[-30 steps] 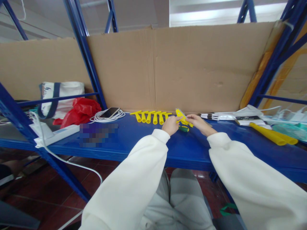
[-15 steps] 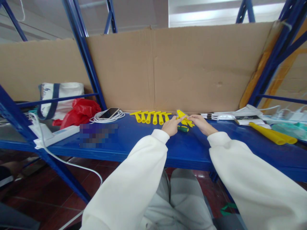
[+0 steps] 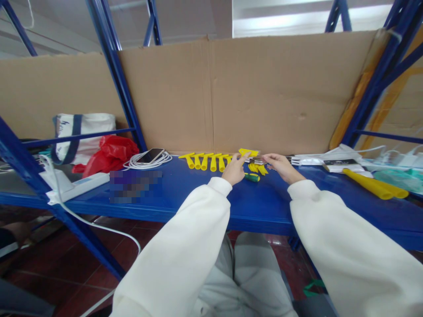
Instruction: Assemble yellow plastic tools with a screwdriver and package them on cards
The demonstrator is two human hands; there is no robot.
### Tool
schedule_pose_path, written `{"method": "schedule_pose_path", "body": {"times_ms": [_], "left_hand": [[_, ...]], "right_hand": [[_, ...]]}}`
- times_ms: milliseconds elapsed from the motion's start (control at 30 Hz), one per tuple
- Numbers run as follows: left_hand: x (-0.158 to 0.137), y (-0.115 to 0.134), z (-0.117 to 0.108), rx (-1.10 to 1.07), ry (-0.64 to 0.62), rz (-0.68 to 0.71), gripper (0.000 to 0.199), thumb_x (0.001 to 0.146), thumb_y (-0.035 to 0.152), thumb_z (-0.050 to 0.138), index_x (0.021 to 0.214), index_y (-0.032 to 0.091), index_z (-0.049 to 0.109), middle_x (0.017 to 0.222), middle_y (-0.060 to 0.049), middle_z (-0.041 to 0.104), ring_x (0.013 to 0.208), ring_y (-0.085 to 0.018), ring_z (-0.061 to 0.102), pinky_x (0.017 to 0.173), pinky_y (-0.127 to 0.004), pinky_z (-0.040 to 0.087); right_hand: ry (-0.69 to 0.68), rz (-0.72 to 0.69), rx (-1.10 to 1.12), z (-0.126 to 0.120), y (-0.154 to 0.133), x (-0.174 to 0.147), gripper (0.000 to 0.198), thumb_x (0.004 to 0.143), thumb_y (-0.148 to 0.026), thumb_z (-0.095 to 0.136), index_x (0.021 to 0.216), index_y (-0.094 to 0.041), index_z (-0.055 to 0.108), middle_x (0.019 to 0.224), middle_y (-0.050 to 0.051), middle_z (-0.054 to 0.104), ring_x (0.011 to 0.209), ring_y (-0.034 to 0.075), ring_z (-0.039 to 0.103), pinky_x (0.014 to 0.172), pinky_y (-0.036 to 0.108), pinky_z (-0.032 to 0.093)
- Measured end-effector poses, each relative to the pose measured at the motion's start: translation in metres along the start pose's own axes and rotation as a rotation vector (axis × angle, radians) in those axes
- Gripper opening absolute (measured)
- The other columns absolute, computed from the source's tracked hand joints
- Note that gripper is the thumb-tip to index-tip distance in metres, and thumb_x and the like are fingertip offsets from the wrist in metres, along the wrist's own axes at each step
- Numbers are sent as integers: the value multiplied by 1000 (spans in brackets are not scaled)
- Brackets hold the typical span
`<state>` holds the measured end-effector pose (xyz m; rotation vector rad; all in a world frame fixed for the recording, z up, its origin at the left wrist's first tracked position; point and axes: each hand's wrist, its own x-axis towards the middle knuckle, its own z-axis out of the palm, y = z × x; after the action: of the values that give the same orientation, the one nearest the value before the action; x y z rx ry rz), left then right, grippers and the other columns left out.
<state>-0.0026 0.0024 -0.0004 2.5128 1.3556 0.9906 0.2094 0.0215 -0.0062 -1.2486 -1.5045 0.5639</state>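
Observation:
My left hand (image 3: 234,169) is closed on a flat yellow triangular plastic piece (image 3: 249,152), which it holds up off the shelf. Just to the right, my right hand (image 3: 279,166) has its thumb and fingertips pinched together; whatever is between them is too small to make out. Several small yellow plastic pieces (image 3: 258,168) lie on the shelf between the hands. Below them rests a short green-and-yellow handle (image 3: 252,177), perhaps of a screwdriver. Left of my left hand, several yellow T-shaped pieces with hollow round handles (image 3: 213,163) stand in a row, the last partly hidden.
A blue shelf (image 3: 185,189) is backed by cardboard (image 3: 264,97). At left are a phone (image 3: 151,156) on a coiled white cable, a red bag (image 3: 112,152) and a white power strip (image 3: 86,184). Long yellow tubes (image 3: 373,185) and white packets (image 3: 307,160) lie at right.
My right hand has moved slightly right, away from the yellow piece. My left hand has turned that piece flatter and shifted it a little left.

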Motion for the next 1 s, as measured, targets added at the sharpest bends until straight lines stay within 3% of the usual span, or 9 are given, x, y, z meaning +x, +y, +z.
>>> {"method": "schedule_pose_path", "body": {"times_ms": [67,133,233,300,467,700,1000], "left_hand": [[1,1,-1,-104,38,-50,73,86,4,47,154,30,36,147,-11,43,125,-23,56,104,-34,48],[2,4,-2,-234,19,-139,75,88,7,45,157,31,28,148,-12,43,111,-22,64,94,-35,55],[1,11,-2,-426,-83,-322,78,89,9,42,159,32,17,148,-15,43,82,-17,70,71,-32,61],[0,14,-3,-511,-164,-419,81,87,7,42,159,30,15,141,-15,50,74,-15,70,61,-27,59],[0,18,-4,-677,-263,-503,79,85,5,45,157,29,22,120,-11,61,63,-11,66,46,-18,50],[-3,24,-10,-836,-268,-432,80,85,3,48,156,28,24,134,-13,55,55,-5,59,42,-18,46],[-3,24,-12,-932,-311,-389,83,81,4,51,156,26,25,127,-14,60,57,-7,62,44,-18,47]], "right_hand": [[99,18,-201,-11,8,4,27,80,-40,67,90,-17,74,94,11,74,89,22,67,80,35,52],[148,41,-472,-22,15,7,21,79,-29,65,92,-17,76,100,13,74,98,27,65,89,42,50],[156,132,-781,-34,23,7,27,78,-19,63,100,-23,79,112,15,71,113,35,60,97,53,44],[117,189,-882,-38,27,6,32,76,-16,63,101,-27,80,116,15,70,119,38,55,99,59,40],[36,190,-949,-38,36,7,30,73,-16,65,93,-30,81,114,15,69,122,42,51,97,67,38],[-28,229,-970,-38,32,6,28,76,-16,63,93,-28,81,114,15,69,123,40,52,101,65,37],[-106,92,-1020,-30,14,0,19,79,-19,64,84,-26,81,109,12,73,116,36,59,99,57,42]]}}
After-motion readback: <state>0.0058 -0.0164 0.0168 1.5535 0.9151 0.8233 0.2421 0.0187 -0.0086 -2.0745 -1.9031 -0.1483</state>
